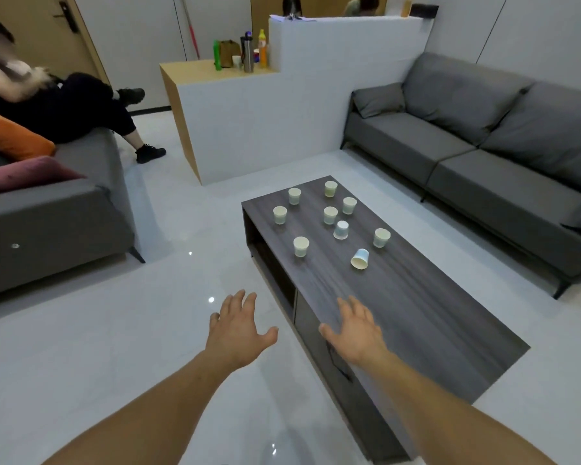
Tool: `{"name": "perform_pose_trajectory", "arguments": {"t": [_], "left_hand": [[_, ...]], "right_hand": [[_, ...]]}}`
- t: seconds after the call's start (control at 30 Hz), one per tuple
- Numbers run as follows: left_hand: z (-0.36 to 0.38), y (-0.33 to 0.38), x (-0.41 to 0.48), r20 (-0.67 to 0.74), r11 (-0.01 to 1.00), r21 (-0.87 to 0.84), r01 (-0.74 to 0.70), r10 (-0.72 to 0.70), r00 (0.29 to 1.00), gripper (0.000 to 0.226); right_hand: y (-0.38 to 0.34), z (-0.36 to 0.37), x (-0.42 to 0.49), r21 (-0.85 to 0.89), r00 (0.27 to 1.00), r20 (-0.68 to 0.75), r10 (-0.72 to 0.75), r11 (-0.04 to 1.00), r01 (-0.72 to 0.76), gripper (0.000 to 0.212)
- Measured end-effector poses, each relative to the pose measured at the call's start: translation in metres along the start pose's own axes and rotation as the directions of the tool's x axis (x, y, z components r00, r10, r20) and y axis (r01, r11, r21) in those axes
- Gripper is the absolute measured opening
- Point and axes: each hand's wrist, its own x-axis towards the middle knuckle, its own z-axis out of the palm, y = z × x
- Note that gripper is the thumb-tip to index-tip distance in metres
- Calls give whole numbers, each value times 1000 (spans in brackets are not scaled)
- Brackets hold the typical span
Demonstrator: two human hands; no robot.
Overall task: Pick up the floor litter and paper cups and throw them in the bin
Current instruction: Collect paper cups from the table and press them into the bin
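Head view: paper cups (330, 215) all uncollected on the bench (416, 313).
Nine left, one tipped over; my left hand (239, 327) and right hand (354, 330) hover empty, fingers spread; no bin in sight.

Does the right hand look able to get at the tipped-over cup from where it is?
Probably yes. The right hand is open above the near end of the table, and only bare tabletop lies between it and the tipped cup; the upright cups stand beyond or beside it.

Glossy white floor (81, 347), grey sofas (483, 139) either side, dark wood coffee table (416, 313), white partition (282, 129).
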Motion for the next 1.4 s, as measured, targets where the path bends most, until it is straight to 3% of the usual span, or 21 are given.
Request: {"name": "perform_pose_trajectory", "arguments": {"t": [0.23, 0.5, 0.8, 0.9, 1.13, 1.4], "left_hand": [[5, 6, 130, 62, 997, 3, -78, 78, 995, 89], [-15, 27, 283, 156, 958, -31, -286, 287, 945, 89], [-13, 59, 400, 266, 906, -23, -423, 414, 871, 82], [-4, 76, 435, 271, 898, -11, -440, 426, 863, 78], [35, 124, 527, 424, 905, 20, -425, 377, 824, 80], [128, 162, 601, 567, 878, -35, -478, 411, 714, 80]], "right_hand": [[-1, -27, 120, 21, 993, 14, 115, 993, -115, 79], [-18, -49, 223, 88, 962, -41, 270, 960, -266, 79], [16, -54, 304, 201, 853, 43, 521, 831, -518, 81], [39, -50, 342, 231, 822, 102, 560, 790, -568, 82], [94, -35, 449, 310, 752, 191, 631, 688, -656, 77], [149, 30, 532, 344, 681, 193, 706, 602, -721, 73]]}}
